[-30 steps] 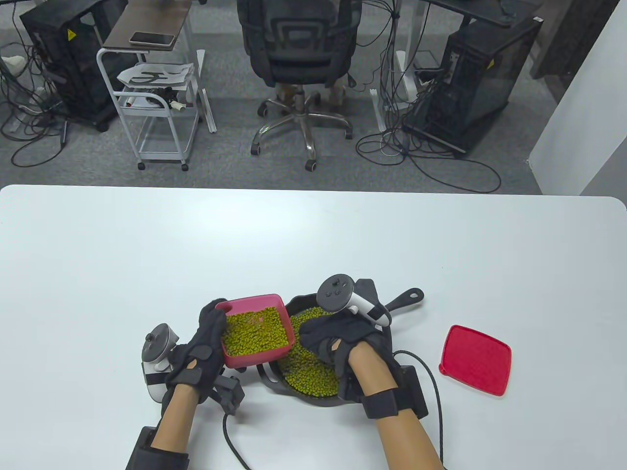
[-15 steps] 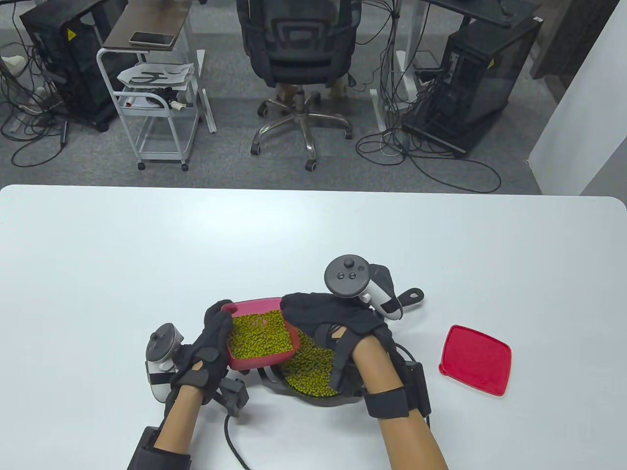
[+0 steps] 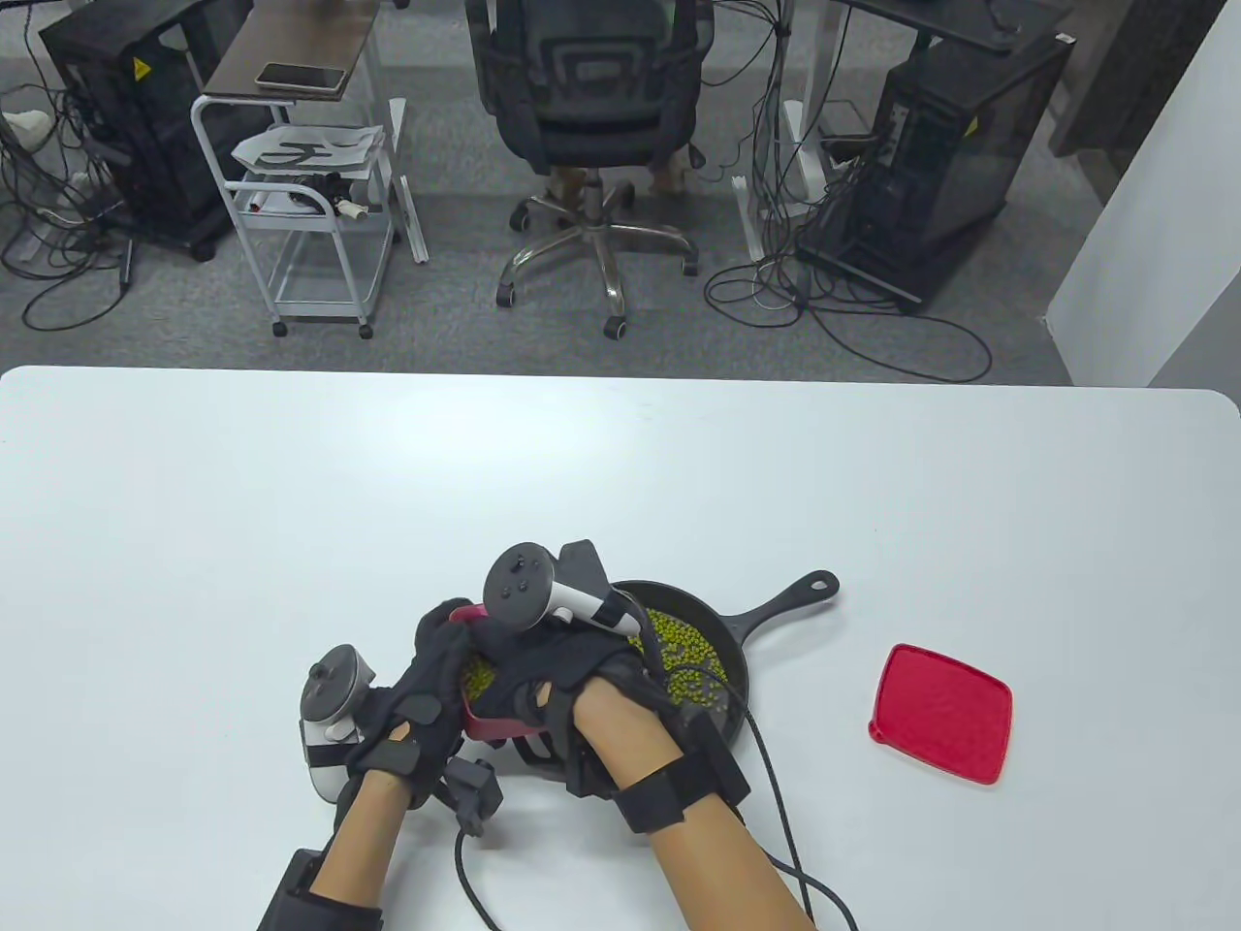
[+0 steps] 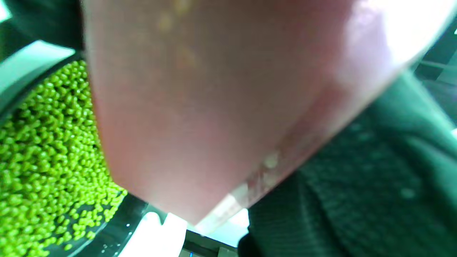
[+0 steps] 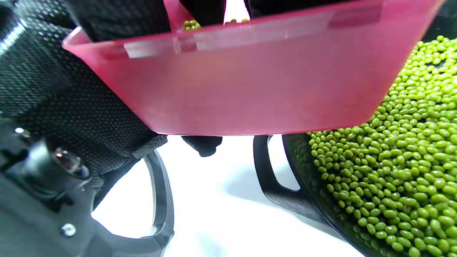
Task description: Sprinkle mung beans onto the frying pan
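The left hand (image 3: 402,713) grips the left wall of the pink container (image 3: 472,614), fingers (image 3: 441,650) curled over its rim and clamped on it; a tracker (image 3: 330,693) is strapped to the back of this hand. The right hand (image 3: 553,669) lies over the top of the container, its palm covering most of the opening; whether its fingers are together or apart inside cannot be determined, as the glove hides them. A second tracker (image 3: 524,587) sits on the back of the right hand.

The container is held above the surface (image 3: 620,465), over the left edge of the frying pan (image 3: 737,630); the right wrist view shows its translucent pink wall (image 5: 242,82) clear of the surface, with the pan's helper handle (image 5: 271,178) below and just beside it. Mung beans (image 3: 688,659) lie across the pan floor; the right wrist view shows them (image 5: 403,150) packed in a dense layer; further beans remain inside the container (image 3: 475,676). The pan rests on the surface, its long handle (image 3: 790,596) pointing toward the far right.

A red lid (image 3: 940,713) lies flat on the surface to the right of the pan, well apart from it.

Beyond the far edge of the surface: an office chair (image 3: 591,107); a wheeled cart (image 3: 301,184).
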A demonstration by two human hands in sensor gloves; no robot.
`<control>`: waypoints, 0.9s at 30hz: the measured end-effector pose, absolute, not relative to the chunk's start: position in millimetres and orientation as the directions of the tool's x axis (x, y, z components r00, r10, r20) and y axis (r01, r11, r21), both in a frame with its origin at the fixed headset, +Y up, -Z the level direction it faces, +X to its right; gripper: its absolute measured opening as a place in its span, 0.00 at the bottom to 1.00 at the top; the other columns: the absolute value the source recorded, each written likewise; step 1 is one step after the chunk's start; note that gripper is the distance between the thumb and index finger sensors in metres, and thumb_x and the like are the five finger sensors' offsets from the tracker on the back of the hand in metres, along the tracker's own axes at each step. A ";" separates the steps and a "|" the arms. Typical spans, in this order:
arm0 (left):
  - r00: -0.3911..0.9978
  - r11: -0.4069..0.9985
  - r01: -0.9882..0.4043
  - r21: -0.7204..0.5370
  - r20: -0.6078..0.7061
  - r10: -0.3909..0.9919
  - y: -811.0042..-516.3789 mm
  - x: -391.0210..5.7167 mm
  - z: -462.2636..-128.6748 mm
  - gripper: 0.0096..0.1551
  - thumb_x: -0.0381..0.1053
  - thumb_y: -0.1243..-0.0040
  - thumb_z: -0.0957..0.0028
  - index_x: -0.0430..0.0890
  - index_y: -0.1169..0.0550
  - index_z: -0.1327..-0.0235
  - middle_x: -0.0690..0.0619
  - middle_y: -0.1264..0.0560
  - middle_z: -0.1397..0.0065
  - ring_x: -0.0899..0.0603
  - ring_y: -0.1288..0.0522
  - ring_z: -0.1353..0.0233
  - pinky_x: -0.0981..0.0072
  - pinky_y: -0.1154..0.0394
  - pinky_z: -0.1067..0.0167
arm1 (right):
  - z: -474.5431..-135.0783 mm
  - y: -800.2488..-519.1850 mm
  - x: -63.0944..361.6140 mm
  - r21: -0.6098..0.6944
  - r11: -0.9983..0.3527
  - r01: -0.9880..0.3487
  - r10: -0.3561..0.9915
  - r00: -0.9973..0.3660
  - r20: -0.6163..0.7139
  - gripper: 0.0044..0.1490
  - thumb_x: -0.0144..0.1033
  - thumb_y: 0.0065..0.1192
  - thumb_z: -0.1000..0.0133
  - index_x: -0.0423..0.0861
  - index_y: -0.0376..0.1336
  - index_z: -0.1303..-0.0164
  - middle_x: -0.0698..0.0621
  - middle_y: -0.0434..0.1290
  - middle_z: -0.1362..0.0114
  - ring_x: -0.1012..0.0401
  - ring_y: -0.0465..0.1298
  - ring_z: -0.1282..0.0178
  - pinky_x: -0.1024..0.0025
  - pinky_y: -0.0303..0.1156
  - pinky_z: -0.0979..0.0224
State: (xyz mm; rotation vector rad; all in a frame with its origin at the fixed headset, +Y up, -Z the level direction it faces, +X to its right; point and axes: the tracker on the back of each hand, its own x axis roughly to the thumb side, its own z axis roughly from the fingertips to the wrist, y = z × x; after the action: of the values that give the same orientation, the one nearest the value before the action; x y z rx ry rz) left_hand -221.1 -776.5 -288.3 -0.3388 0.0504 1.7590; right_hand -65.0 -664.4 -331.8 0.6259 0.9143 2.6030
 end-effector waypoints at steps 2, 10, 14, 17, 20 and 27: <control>-0.192 -0.226 -0.965 -0.129 -0.237 0.952 -776.5 -221.7 -288.3 0.44 0.76 0.58 0.46 0.59 0.52 0.22 0.37 0.44 0.23 0.33 0.23 0.47 0.51 0.18 0.61 | -333.2 -664.2 -69.8 0.642 -0.753 -0.144 0.416 -0.860 0.296 0.56 0.45 0.81 0.48 0.48 0.50 0.15 0.30 0.50 0.15 0.30 0.58 0.25 0.41 0.73 0.34; -0.221 -0.250 -0.963 -0.105 -0.231 0.948 -778.5 -221.3 -287.8 0.43 0.76 0.60 0.47 0.59 0.52 0.23 0.37 0.44 0.23 0.33 0.23 0.48 0.52 0.17 0.62 | -331.4 -661.6 -89.0 0.559 -0.819 -0.132 0.363 -0.873 0.325 0.44 0.34 0.84 0.50 0.46 0.61 0.25 0.35 0.62 0.22 0.37 0.72 0.36 0.60 0.83 0.44; -0.225 -0.253 -0.963 -0.093 -0.238 0.945 -780.4 -222.9 -289.0 0.43 0.76 0.60 0.47 0.59 0.52 0.23 0.37 0.44 0.23 0.33 0.23 0.47 0.52 0.18 0.61 | -332.4 -664.3 -90.5 0.506 -0.846 -0.168 0.368 -0.871 0.326 0.35 0.30 0.83 0.50 0.46 0.67 0.34 0.39 0.70 0.29 0.42 0.78 0.44 0.68 0.85 0.52; -0.214 -0.239 -0.967 -0.088 -0.233 0.949 -779.3 -224.2 -290.5 0.43 0.76 0.60 0.47 0.59 0.52 0.23 0.37 0.44 0.23 0.33 0.23 0.48 0.52 0.18 0.62 | -337.2 -667.7 -84.7 0.499 -0.826 -0.262 0.450 -0.839 0.304 0.29 0.27 0.84 0.51 0.47 0.71 0.40 0.42 0.74 0.32 0.42 0.80 0.49 0.70 0.86 0.56; -0.221 -0.253 -0.961 -0.110 -0.241 0.945 -780.5 -223.5 -291.7 0.43 0.76 0.60 0.47 0.60 0.52 0.23 0.37 0.44 0.23 0.33 0.23 0.47 0.52 0.18 0.61 | -340.3 -668.1 -78.1 0.514 -0.803 -0.301 0.490 -0.825 0.282 0.25 0.25 0.82 0.50 0.48 0.73 0.43 0.43 0.75 0.33 0.43 0.81 0.49 0.70 0.86 0.57; -0.227 -0.272 -0.954 -0.128 -0.283 0.932 -783.4 -227.2 -293.2 0.43 0.76 0.61 0.47 0.59 0.52 0.22 0.37 0.44 0.23 0.33 0.23 0.47 0.53 0.17 0.61 | -346.6 -651.9 -55.0 0.499 -0.779 -0.379 0.545 -0.802 0.243 0.23 0.23 0.81 0.50 0.47 0.74 0.44 0.44 0.76 0.34 0.43 0.82 0.51 0.71 0.86 0.59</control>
State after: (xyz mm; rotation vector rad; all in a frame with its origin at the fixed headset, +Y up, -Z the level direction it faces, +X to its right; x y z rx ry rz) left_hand -227.2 -783.4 -293.2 -0.3549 0.0834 1.8125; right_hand -55.0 -651.9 -346.6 0.5188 0.5947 2.5151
